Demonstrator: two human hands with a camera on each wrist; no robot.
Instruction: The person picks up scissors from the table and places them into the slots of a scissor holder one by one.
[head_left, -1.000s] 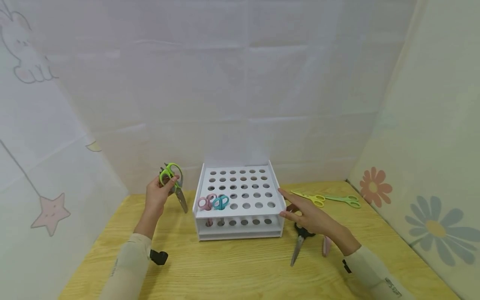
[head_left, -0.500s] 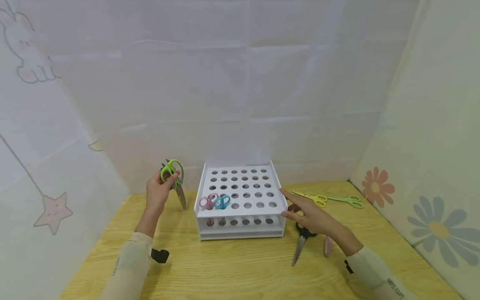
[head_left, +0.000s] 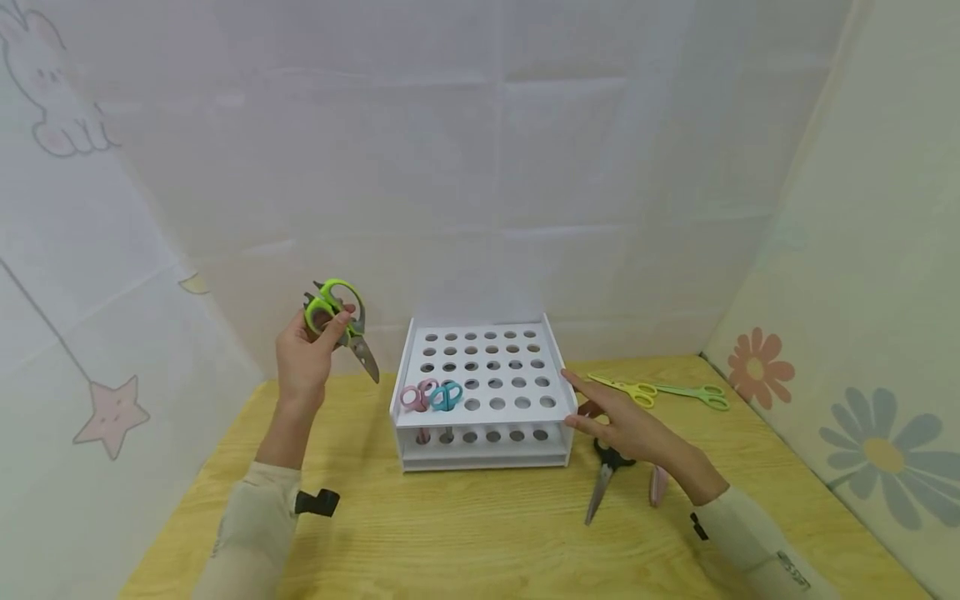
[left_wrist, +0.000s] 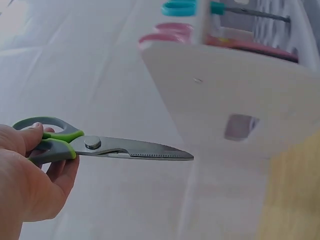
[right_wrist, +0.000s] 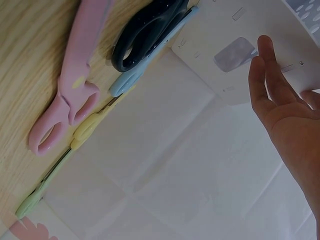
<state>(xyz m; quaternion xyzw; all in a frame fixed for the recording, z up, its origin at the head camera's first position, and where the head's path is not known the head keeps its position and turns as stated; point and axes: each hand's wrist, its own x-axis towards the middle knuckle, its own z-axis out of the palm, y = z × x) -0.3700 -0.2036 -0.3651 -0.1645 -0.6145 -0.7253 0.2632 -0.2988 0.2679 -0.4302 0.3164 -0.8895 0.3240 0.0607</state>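
Note:
My left hand grips green-and-grey kitchen scissors by the handles, up in the air left of the white rack. In the left wrist view the blades are closed, their tip pointing towards the rack's side panel. Two scissors stand in the rack's front-left holes: a pink pair and a teal pair, blades down. My right hand holds nothing; its outstretched fingers rest at the rack's right side, near the front corner. The right wrist view shows those fingers over the side panel's small cutout.
Right of the rack, black-handled scissors, pink ones, a yellow pair and a light green pair lie on the wooden table. A light blue pair lies beside the black one. White cloth walls surround the table.
My left hand has lifted the kitchen scissors higher, and their blades now slant more to the right. The right hand stays at the rack's side. The head view has shifted slightly.

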